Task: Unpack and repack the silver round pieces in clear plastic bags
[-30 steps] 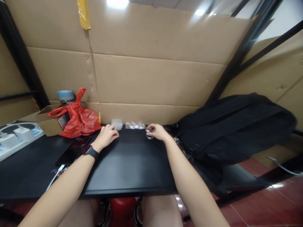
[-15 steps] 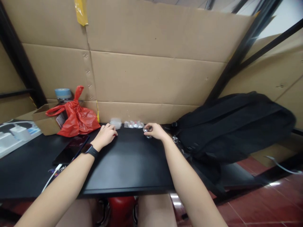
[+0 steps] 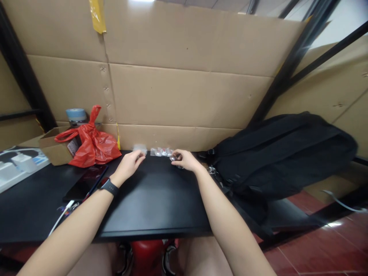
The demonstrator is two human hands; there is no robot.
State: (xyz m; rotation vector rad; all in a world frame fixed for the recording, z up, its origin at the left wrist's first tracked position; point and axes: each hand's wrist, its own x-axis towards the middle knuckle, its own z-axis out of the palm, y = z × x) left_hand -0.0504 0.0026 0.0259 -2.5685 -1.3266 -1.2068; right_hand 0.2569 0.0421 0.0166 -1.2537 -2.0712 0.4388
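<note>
My left hand [image 3: 130,165], with a dark watch on its wrist, is closed at the back of the black table. Its thumb and fingers are drawn together; whatever they hold, if anything, is too small to make out. Just behind them lies clear plastic packaging [image 3: 140,148]. My right hand [image 3: 185,160] pinches a small, round, shiny clear-and-silver piece [image 3: 173,157] between thumb and fingers. Another shiny bit shows beneath that hand, partly hidden. Between both hands, against the cardboard, is a clear packet [image 3: 163,151] with several small round pieces in it.
To the left are a red plastic bag [image 3: 96,143], a small cardboard box [image 3: 56,147], a blue-lidded jar [image 3: 76,114], a phone [image 3: 86,183] on a white cable and a power strip [image 3: 25,168]. A black backpack [image 3: 287,157] and keys [image 3: 212,170] lie right. Cardboard walls the back.
My left hand has turned and shifted slightly right, its fingers now drawn together near the packaging. My right hand has moved a little left with the round piece, toward the packet.
</note>
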